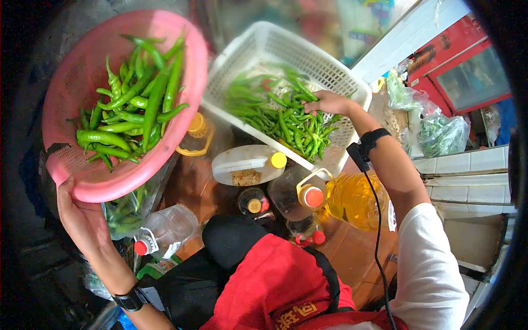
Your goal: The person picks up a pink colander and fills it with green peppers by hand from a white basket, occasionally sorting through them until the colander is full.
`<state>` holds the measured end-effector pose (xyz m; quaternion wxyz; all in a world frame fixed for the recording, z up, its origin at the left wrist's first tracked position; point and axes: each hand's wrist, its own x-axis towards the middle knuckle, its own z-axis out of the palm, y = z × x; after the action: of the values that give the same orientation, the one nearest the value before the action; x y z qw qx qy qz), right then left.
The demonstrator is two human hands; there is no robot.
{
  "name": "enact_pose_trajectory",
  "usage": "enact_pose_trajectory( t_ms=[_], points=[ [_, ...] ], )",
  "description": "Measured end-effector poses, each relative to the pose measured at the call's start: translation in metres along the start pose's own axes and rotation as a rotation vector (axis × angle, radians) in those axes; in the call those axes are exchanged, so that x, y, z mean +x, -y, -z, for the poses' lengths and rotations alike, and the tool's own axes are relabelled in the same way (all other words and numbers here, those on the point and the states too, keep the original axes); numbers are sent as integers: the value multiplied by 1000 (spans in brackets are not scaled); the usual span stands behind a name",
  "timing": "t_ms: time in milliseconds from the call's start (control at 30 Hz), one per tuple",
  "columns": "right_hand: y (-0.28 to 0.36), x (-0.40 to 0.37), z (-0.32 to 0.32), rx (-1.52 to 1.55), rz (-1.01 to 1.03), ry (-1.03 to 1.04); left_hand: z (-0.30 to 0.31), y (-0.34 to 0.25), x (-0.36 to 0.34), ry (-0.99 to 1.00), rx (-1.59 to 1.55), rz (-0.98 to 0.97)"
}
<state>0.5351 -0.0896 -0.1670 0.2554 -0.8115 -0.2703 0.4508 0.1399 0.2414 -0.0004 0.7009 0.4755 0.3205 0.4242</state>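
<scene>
A round pink basket (pixel 181 49) with large green peppers (pixel 132 104) in it is tilted at the upper left. My left hand (pixel 82 220) is closed on its lower rim, the fingers partly hidden behind it. Right of it stands a white plastic basket (pixel 297 47), which holds many smaller green peppers (pixel 291 124). My right hand (pixel 328 103) reaches over that basket's right side, its fingers bent down at the peppers. Whether a pepper is between those fingertips is too small to tell.
Below the baskets stand an oil jug (pixel 357 201), a clear bottle with a red cap (pixel 170 225), a container with a yellow cap (pixel 242 165) and several dark bottles. Bagged greens (pixel 443 135) lie at the right, near a red cabinet (pixel 432 55). A cable hangs from my right wrist.
</scene>
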Motion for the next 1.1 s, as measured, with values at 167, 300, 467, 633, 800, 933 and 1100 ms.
enact_pose_trajectory(
  t_ms=[167,300,467,633,800,933,1100],
  points=[
    [-8,17,-24,-395,352,-150,-11,8,-7,-20,74,-50],
    [-1,29,-59,-522,424,-152,-31,29,-16,-12,144,-34],
    [37,16,-72,-764,138,-108,-40,66,-21,145,216,109],
    [21,36,-63,-892,216,-134,-52,81,-20,214,244,251],
    [4,27,-28,-353,248,-387,-52,82,-19,211,261,279],
    [79,-16,16,89,256,-300,-47,84,-16,280,306,297],
    [172,-57,15,-181,699,-246,-49,83,-13,247,288,186]
  ],
)
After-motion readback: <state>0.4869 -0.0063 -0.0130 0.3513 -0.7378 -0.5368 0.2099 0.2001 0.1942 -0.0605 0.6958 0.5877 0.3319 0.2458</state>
